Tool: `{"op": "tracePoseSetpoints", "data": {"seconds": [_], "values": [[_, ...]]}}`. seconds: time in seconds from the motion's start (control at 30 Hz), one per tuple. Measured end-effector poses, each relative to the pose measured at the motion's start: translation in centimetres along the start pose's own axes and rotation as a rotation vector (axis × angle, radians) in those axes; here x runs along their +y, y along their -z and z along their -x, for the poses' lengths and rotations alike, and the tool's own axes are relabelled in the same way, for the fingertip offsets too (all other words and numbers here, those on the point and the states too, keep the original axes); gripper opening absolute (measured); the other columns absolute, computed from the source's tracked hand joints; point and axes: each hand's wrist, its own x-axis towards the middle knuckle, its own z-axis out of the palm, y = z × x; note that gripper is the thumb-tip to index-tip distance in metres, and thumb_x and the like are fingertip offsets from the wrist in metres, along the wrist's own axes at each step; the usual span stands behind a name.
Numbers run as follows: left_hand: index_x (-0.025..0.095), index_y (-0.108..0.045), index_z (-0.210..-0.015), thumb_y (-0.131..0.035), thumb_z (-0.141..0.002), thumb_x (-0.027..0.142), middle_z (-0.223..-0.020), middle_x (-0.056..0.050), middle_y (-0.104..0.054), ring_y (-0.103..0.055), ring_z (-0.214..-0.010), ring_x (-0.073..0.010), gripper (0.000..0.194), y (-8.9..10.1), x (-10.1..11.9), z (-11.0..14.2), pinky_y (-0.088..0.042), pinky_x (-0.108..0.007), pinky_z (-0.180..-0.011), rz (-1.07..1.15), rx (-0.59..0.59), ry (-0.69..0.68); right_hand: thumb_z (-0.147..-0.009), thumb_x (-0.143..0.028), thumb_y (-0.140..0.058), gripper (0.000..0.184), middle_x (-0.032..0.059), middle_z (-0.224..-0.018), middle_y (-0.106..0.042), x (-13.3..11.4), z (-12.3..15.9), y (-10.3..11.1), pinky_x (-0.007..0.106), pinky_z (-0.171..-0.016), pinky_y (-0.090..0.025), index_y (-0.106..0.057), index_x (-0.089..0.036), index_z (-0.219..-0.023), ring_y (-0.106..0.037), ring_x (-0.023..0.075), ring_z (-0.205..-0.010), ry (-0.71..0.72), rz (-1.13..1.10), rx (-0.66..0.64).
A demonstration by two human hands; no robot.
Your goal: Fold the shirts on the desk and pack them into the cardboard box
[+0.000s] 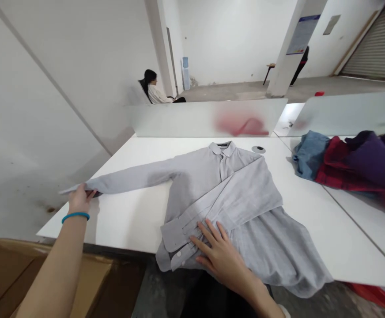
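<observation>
A: So how far along was that shirt (192,176)?
B: Partway, I'd say. It lay front up on the table (126,221), hem drooping over the near edge. 1 sleeve (245,190) was across the front, but the other stuck straight out, and the body wasn't folded.
A: Hands?
B: Left hand (79,198) pinched the outstretched sleeve (129,179) near its cuff; right hand (220,256) was spread by the folded sleeve's cuff.
A: And around it?
B: White tabletop, clothes pile (371,163) on the right, frosted divider (179,119) behind, cardboard box (0,274) low on the left. Past the divider, 1 person (159,95) sat, with a water cooler (186,77) farther back.
</observation>
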Motion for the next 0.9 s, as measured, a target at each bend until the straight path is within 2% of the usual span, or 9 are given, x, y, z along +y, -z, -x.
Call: {"op": "tracePoseSetpoints", "data": {"seconds": [0.17, 0.27, 0.3, 0.37, 0.43, 0.57, 0.67, 0.77, 0.9], "values": [[0.012, -0.042, -0.124, -0.028, -0.092, 0.049, -0.127, -0.008, -0.054, -0.051, -0.116, -0.0241, 0.051, -3.2, 9.3, 6.0, -0.052, -0.045, -0.092, 0.210, -0.068, -0.195, -0.096, -0.044, -0.038, 0.042, 0.0075, -0.140, -0.047, 1.3, -0.1, 0.8, 0.049, -0.109, -0.033, -0.052, -0.026, -0.132, -0.037, 0.0238, -0.134, -0.228, -0.616, 0.144], [0.022, -0.061, -0.104, -0.059, -0.076, 0.055, -0.103, -0.002, -0.068, -0.063, -0.096, -0.0232, 0.043, -3.8, 14.4, 12.7, -0.056, -0.037, -0.084, 0.212, -0.401, -0.404, -0.097, -0.052, -0.023, 0.053, 0.0110, -0.137, -0.050, 2.9, 0.5, 1.6, 0.049, -0.102, -0.042, -0.050, -0.024, -0.132, -0.049, 0.0243, -0.125, -0.466, -1.198, 0.458], [0.026, -0.060, -0.112, -0.061, -0.076, 0.052, -0.109, -0.002, -0.068, -0.063, -0.097, -0.0242, 0.044, -3.9, 15.6, 14.7, -0.056, -0.036, -0.083, 0.138, -0.628, -0.567, -0.095, -0.056, -0.019, 0.058, 0.0115, -0.136, -0.051, 3.5, 0.8, 2.0, 0.052, -0.099, -0.044, -0.049, -0.024, -0.133, -0.052, 0.0257, -0.122, -0.522, -1.359, 0.536], [0.032, -0.052, -0.127, -0.057, -0.082, 0.046, -0.118, -0.002, -0.065, -0.063, -0.101, -0.0244, 0.047, -4.2, 17.0, 17.5, -0.054, -0.036, -0.085, 0.044, -0.877, -0.809, -0.091, -0.065, -0.017, 0.066, 0.0108, -0.133, -0.054, 4.5, 1.9, 3.0, 0.055, -0.094, -0.047, -0.050, -0.025, -0.132, -0.055, 0.0291, -0.118, -0.609, -1.577, 0.630], [0.033, -0.049, -0.130, -0.046, -0.089, 0.043, -0.119, -0.001, -0.065, -0.062, -0.103, -0.0233, 0.043, -5.2, 16.9, 18.2, -0.051, -0.037, -0.087, -0.028, -0.910, -0.921, -0.087, -0.071, -0.021, 0.069, 0.0090, -0.128, -0.058, 5.2, 3.1, 3.9, 0.054, -0.092, -0.049, -0.055, -0.027, -0.128, -0.057, 0.0307, -0.116, -0.702, -1.694, 0.655], [0.023, -0.061, -0.115, -0.035, -0.092, 0.046, -0.110, -0.006, -0.068, -0.062, -0.102, -0.0241, 0.041, -9.2, 14.0, 15.4, -0.049, -0.038, -0.089, -0.150, -0.703, -0.801, -0.085, -0.072, -0.025, 0.071, 0.0095, -0.120, -0.064, 5.4, 4.3, 4.8, 0.048, -0.089, -0.052, -0.053, -0.025, -0.130, -0.062, 0.0289, -0.107, -0.854, -1.766, 0.625], [0.020, -0.057, -0.120, -0.030, -0.092, 0.044, -0.125, -0.009, -0.061, -0.054, -0.118, -0.0243, 0.046, -12.7, 11.6, 12.7, -0.039, -0.042, -0.103, -0.220, -0.659, -0.768, -0.085, -0.063, -0.037, 0.064, 0.0108, -0.115, -0.066, 5.2, 4.3, 4.8, 0.048, -0.087, -0.052, -0.053, -0.020, -0.129, -0.063, 0.0294, -0.104, -0.912, -1.690, 0.603], [0.017, -0.051, -0.127, -0.032, -0.089, 0.042, -0.144, -0.010, -0.044, -0.032, -0.136, -0.0243, 0.049, -15.4, 10.0, 11.0, -0.022, -0.046, -0.113, -0.283, -0.682, -0.727, -0.080, -0.056, -0.052, 0.058, 0.0071, -0.126, -0.060, 5.3, 4.7, 4.8, 0.046, -0.093, -0.050, -0.053, -0.023, -0.128, -0.058, 0.0292, -0.113, -0.982, -1.677, 0.684], [0.017, -0.054, -0.123, -0.043, -0.083, 0.044, -0.145, -0.011, -0.041, -0.030, -0.137, -0.0269, 0.050, -17.3, 9.1, 10.0, -0.023, -0.045, -0.111, -0.292, -0.709, -0.630, -0.078, -0.060, -0.056, 0.067, 0.0049, -0.140, -0.048, 5.7, 6.7, 5.3, 0.047, -0.103, -0.041, -0.043, -0.029, -0.137, -0.046, 0.0280, -0.127, -1.022, -1.479, 0.729]]}}
